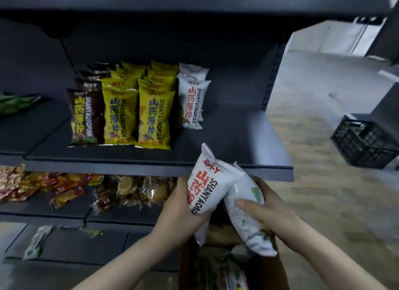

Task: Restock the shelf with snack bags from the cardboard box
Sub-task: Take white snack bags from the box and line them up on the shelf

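My left hand (pixel 180 205) grips a white snack bag (pixel 208 181) with red lettering, held upright just below the front edge of the dark shelf (pixel 237 138). My right hand (pixel 262 205) grips a second white bag (pixel 244 220) turned back side out, leaning against the first. Both bags hang above the open cardboard box (pixel 272 270) at the bottom, which holds more packets. On the shelf stand rows of brown bags (pixel 84 115), yellow bags (pixel 138 115) and white bags (pixel 191 99).
The shelf has bare room to the right of the white row. The lower shelf holds red and clear-wrapped snacks (pixel 133 190). A loose packet (pixel 36 242) lies on the bottom shelf. A black plastic crate (pixel 364 143) stands on the floor at right.
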Demonstrator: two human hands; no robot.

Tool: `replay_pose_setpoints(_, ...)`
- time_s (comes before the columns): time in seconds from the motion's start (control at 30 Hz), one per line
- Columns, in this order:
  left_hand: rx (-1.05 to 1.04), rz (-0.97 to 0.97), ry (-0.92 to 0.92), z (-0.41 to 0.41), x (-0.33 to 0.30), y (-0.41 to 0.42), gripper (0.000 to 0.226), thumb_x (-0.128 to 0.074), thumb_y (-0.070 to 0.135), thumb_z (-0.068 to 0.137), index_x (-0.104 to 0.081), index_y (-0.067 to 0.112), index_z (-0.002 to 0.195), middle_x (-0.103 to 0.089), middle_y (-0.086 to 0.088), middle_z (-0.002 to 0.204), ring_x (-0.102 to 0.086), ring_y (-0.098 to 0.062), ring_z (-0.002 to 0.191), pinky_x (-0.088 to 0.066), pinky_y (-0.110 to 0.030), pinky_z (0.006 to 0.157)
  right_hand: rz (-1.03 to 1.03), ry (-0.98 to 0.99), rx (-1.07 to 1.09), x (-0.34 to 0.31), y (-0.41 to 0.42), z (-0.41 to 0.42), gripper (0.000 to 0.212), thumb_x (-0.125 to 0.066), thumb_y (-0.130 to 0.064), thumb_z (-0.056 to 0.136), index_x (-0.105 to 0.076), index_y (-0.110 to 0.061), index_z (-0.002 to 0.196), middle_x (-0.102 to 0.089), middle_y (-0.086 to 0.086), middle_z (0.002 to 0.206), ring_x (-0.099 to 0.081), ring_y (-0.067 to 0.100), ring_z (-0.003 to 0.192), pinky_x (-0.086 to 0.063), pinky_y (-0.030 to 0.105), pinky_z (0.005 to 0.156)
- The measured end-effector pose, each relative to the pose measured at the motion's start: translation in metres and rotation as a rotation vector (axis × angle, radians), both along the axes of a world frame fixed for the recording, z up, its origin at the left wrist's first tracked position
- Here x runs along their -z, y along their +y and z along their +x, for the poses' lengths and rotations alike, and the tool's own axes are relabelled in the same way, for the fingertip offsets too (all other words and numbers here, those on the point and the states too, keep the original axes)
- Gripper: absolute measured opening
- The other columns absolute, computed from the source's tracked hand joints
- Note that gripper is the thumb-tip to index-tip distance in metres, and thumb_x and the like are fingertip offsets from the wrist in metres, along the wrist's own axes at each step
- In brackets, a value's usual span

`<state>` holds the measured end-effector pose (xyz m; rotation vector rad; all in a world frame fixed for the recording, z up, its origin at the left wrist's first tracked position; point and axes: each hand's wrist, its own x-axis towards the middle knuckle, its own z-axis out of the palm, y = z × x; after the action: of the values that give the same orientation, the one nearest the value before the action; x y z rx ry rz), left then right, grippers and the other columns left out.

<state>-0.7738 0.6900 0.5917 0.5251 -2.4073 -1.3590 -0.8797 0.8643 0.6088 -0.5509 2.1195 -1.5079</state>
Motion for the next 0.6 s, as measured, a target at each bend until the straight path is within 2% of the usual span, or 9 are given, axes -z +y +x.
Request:
replay_pose_setpoints(0.13, -0.101, -0.063, 0.075, -0.021, -0.017, -0.016, 0.063, -0.074, 0.035, 0.073, -0.027, 0.036, 0.115, -0.052, 0.01, 0.11, -0.054, -0.01, 0.099, -0.05, -0.034, 0.08, -0.1, 0.079, 0.121, -0.028, -0.025, -0.023, 0.057, -0.074, -0.035, 0.078, -0.043, -0.036, 0.125, -0.058, -0.014, 0.118, -0.057, 0.009, 0.106, -0.047, 0.027, 0.085)
replay_pose_setpoints(0.23, -0.135, -0.149, 0.114, -0.045, -0.023, -0.028, 0.062, -0.071, 0.029, 0.079, -0.031, 0.018, 0.124, -0.045, 0.003, 0.114, -0.049, -0.017, 0.109, -0.045, -0.031, 0.085, -0.212, 0.143, 0.24, -0.041, -0.049, -0.045, 0.054, -0.07, -0.031, 0.083, -0.04, -0.033, 0.128, -0.056, -0.013, 0.117, -0.056, 0.009, 0.104, -0.046, 0.027, 0.084)
replay_pose_setpoints(0.3, -0.151, -0.186, 0.113, -0.062, -0.027, -0.038, 0.063, -0.068, 0.024, 0.081, -0.03, 0.011, 0.129, -0.041, 0.0, 0.117, -0.043, -0.02, 0.116, -0.042, -0.034, 0.094, -0.282, 0.187, 0.308, -0.047, -0.064, -0.061, 0.05, -0.069, -0.025, 0.085, -0.04, -0.03, 0.124, -0.057, -0.01, 0.113, -0.057, 0.006, 0.098, -0.046, 0.024, 0.08)
replay_pose_setpoints(0.37, -0.18, -0.223, 0.117, -0.081, -0.031, -0.047, 0.068, -0.067, 0.022, 0.081, -0.027, 0.008, 0.134, -0.041, -0.005, 0.126, -0.038, -0.022, 0.121, -0.038, -0.039, 0.103, -0.337, 0.222, 0.376, -0.051, -0.078, -0.077, 0.05, -0.069, -0.019, 0.085, -0.038, -0.024, 0.124, -0.056, -0.005, 0.112, -0.057, 0.007, 0.095, -0.045, 0.025, 0.081)
replay_pose_setpoints(0.43, -0.206, -0.273, 0.135, -0.099, -0.035, -0.056, 0.072, -0.067, 0.022, 0.081, -0.025, 0.006, 0.137, -0.04, -0.009, 0.131, -0.037, -0.024, 0.125, -0.035, -0.039, 0.106, -0.372, 0.251, 0.423, -0.052, -0.09, -0.093, 0.055, -0.068, -0.014, 0.085, -0.035, -0.019, 0.129, -0.053, -0.003, 0.112, -0.055, 0.01, 0.094, -0.042, 0.025, 0.082)
replay_pose_setpoints(0.6, -0.255, -0.379, 0.124, -0.139, -0.038, -0.076, 0.076, -0.066, 0.025, 0.083, -0.021, 0.002, 0.14, -0.037, -0.013, 0.133, -0.034, -0.026, 0.127, -0.03, -0.033, 0.109, -0.365, 0.348, 0.477, -0.036, -0.124, -0.127, 0.066, -0.068, -0.012, 0.085, -0.03, -0.014, 0.139, -0.05, -0.003, 0.121, -0.052, 0.013, 0.108, -0.041, 0.023, 0.088)
